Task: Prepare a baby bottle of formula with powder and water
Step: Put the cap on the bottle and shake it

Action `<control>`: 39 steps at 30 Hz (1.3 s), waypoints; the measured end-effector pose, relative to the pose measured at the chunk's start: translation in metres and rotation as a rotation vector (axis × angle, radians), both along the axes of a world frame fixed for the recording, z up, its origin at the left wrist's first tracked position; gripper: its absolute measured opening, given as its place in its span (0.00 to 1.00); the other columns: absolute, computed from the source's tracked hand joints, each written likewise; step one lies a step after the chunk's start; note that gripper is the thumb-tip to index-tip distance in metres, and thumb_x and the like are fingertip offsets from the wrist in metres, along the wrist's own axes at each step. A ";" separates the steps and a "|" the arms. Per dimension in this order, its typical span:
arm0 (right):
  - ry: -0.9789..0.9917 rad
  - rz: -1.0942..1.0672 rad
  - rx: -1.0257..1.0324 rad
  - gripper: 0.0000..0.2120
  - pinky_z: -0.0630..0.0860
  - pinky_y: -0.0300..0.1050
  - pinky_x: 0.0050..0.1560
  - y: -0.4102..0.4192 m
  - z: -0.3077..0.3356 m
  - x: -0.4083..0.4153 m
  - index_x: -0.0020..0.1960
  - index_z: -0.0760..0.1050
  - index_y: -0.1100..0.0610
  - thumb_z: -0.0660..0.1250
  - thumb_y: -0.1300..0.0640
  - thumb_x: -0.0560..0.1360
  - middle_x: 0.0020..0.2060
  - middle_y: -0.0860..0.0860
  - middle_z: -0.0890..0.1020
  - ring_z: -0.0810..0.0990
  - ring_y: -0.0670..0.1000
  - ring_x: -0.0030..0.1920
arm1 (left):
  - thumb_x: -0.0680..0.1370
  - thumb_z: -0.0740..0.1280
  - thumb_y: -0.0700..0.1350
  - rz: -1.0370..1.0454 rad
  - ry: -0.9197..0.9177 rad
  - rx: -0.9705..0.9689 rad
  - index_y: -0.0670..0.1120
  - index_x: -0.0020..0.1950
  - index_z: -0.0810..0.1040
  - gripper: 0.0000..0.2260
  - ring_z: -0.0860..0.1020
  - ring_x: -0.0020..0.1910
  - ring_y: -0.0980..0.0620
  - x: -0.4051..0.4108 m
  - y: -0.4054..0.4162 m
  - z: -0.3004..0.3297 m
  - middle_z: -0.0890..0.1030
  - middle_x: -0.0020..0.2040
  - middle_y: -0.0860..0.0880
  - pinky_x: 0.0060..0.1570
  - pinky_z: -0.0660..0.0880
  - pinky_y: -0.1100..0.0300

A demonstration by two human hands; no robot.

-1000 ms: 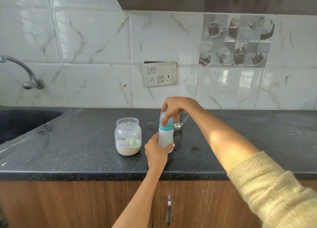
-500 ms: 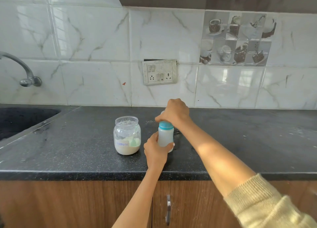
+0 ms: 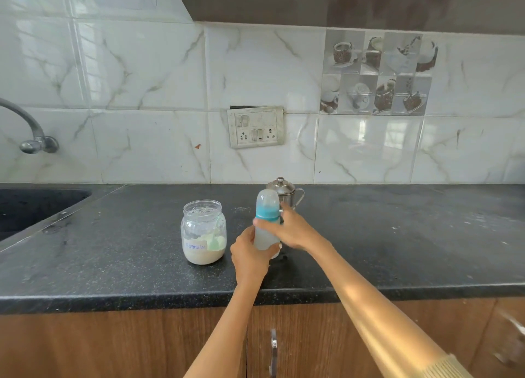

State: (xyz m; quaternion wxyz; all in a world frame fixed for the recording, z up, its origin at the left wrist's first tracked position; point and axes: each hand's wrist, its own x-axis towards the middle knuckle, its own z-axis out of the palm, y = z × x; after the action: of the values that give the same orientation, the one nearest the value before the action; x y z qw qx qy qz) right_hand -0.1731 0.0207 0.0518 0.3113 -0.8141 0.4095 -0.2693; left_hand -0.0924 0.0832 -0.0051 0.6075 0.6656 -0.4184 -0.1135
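A baby bottle (image 3: 266,207) with a teal collar and a clear cap stands upright on the black counter (image 3: 113,249). My left hand (image 3: 248,252) grips its lower body from the front left. My right hand (image 3: 289,230) wraps the bottle's middle from the right, just under the collar. To the left stands an open glass jar (image 3: 203,232) labelled "Formula", about a third full of pale powder, with a green scoop inside. A small lidded steel pot (image 3: 282,191) sits right behind the bottle.
A dark sink (image 3: 31,207) and a wall tap (image 3: 31,133) are at the far left. A switch and socket plate (image 3: 256,126) hangs on the tiled wall. Wooden cabinet doors with a metal handle (image 3: 273,352) run below the counter edge.
My right hand has come off the top of the bottle cap and dropped to the bottle's side below the collar. The cap and the steel pot behind now show. My left hand holds as before.
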 end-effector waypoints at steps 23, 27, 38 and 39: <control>-0.348 -0.129 -0.070 0.22 0.77 0.39 0.43 -0.011 -0.008 0.002 0.54 0.79 0.55 0.75 0.45 0.66 0.52 0.52 0.83 0.80 0.47 0.46 | 0.61 0.80 0.50 -0.016 -0.018 0.149 0.41 0.66 0.69 0.38 0.74 0.61 0.46 -0.001 0.003 -0.005 0.76 0.61 0.45 0.57 0.72 0.55; -0.332 -0.137 -0.107 0.24 0.76 0.35 0.39 -0.014 0.008 -0.010 0.55 0.78 0.56 0.75 0.43 0.65 0.48 0.50 0.83 0.81 0.47 0.45 | 0.62 0.79 0.52 -0.019 -0.015 0.176 0.41 0.72 0.62 0.44 0.69 0.67 0.46 -0.002 0.004 -0.004 0.71 0.68 0.43 0.63 0.69 0.52; -0.336 -0.152 -0.054 0.27 0.78 0.38 0.46 -0.018 -0.025 -0.017 0.60 0.76 0.56 0.76 0.46 0.65 0.53 0.49 0.82 0.79 0.46 0.48 | 0.62 0.79 0.52 0.003 -0.044 0.181 0.43 0.71 0.63 0.43 0.71 0.66 0.46 -0.002 0.001 -0.004 0.71 0.68 0.44 0.63 0.70 0.50; -0.330 -0.138 -0.041 0.28 0.78 0.40 0.47 -0.019 -0.025 -0.016 0.61 0.75 0.56 0.76 0.46 0.66 0.54 0.49 0.81 0.79 0.47 0.49 | 0.62 0.79 0.51 0.001 -0.043 0.183 0.43 0.72 0.63 0.43 0.71 0.66 0.46 -0.002 0.001 -0.004 0.71 0.68 0.44 0.63 0.70 0.50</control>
State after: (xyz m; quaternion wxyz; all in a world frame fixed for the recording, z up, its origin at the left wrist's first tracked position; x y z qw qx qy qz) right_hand -0.1891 0.0018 0.0270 0.3385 -0.7350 0.4024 -0.4282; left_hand -0.0948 0.0842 -0.0094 0.5352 0.7208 -0.4188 -0.1366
